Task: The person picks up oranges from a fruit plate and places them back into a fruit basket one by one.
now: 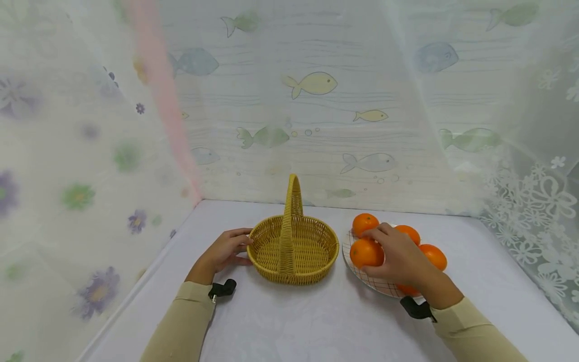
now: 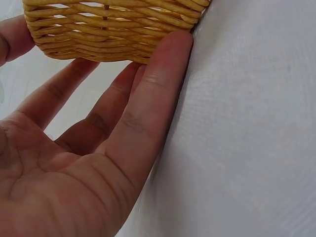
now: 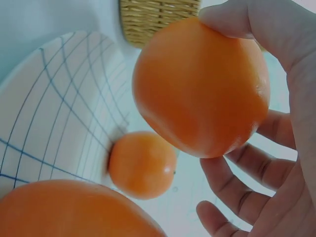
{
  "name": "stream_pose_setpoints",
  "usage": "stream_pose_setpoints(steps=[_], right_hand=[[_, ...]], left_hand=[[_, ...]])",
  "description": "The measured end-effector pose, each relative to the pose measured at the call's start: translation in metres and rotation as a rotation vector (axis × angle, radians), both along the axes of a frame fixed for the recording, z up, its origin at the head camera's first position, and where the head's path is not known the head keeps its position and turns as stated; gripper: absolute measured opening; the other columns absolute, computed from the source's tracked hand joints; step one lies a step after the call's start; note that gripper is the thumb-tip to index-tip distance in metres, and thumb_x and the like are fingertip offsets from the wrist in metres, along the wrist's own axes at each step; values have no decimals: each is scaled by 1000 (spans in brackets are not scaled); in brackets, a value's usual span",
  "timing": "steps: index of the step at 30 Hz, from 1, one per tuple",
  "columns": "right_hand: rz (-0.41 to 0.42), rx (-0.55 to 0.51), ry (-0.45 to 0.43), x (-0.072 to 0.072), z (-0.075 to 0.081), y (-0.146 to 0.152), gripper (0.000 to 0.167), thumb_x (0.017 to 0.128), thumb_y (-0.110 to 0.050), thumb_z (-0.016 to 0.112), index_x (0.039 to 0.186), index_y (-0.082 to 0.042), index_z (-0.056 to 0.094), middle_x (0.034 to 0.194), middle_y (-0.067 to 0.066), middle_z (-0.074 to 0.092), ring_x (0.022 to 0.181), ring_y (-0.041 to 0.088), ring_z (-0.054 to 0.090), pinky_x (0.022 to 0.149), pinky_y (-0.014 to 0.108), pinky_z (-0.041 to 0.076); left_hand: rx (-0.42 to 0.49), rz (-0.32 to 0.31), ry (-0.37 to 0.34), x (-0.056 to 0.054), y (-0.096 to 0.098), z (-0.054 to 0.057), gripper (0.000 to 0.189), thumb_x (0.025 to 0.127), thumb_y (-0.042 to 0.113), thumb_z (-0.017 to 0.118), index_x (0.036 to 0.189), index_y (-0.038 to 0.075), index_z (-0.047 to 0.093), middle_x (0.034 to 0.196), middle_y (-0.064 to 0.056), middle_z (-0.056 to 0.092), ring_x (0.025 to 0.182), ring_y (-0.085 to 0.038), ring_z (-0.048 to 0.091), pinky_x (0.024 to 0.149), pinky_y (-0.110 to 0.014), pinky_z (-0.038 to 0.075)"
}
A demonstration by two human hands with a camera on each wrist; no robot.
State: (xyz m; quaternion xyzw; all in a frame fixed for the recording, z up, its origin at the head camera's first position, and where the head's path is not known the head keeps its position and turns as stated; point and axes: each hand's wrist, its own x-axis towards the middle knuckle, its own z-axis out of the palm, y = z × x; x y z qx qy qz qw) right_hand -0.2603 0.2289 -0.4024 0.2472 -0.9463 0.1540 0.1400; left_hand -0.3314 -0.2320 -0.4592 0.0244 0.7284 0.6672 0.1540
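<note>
Your right hand [image 1: 402, 254] grasps an orange [image 1: 365, 253] between thumb and fingers, over the plate [image 1: 384, 288] to the right of the basket [image 1: 307, 276]. Smooth skin could let the fruit slip if the pinch loosens. A sideways pull could knock the neighbouring orange [image 1: 365, 223], also right of the basket, and set it rolling. Your left hand [image 1: 228, 250] touches the basket's left side with fingers extended, not clasping; uneven pressure could slide or tip it. The upright handle [image 1: 287, 246] could obstruct fruit carried low.
</note>
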Motion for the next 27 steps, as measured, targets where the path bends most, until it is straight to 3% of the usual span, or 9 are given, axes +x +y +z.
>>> stream_pose_setpoints(steps=[6,11,22,27], right_hand=[[18,-88,-11,1,3,0,66,71,-43,94,127,-19,67,113,-2,55,93,14,59,76,30,57],[49,-144,-7,1,7,-3,62,72,-36,94,125,-19,67,116,-2,56,95,14,60,79,34,60],[67,-156,44,-2,13,-10,67,72,-37,95,128,-19,64,105,-11,66,93,11,57,81,35,52],[81,-201,23,-3,17,-14,68,73,-35,95,131,-19,62,112,-8,67,97,12,59,85,41,56]], left_hand=[[2,0,-2,1,0,1,53,100,19,63,150,9,53,149,-17,55,117,-28,68,85,-52,63],[9,-4,0,0,-1,0,53,100,19,63,151,10,53,150,-17,55,116,-28,69,85,-53,63],[21,-29,5,1,-3,2,54,101,20,63,152,7,51,149,-18,56,116,-27,69,85,-54,63],[28,-29,2,0,-3,0,54,99,20,65,151,9,52,149,-17,55,117,-28,69,85,-54,63]])
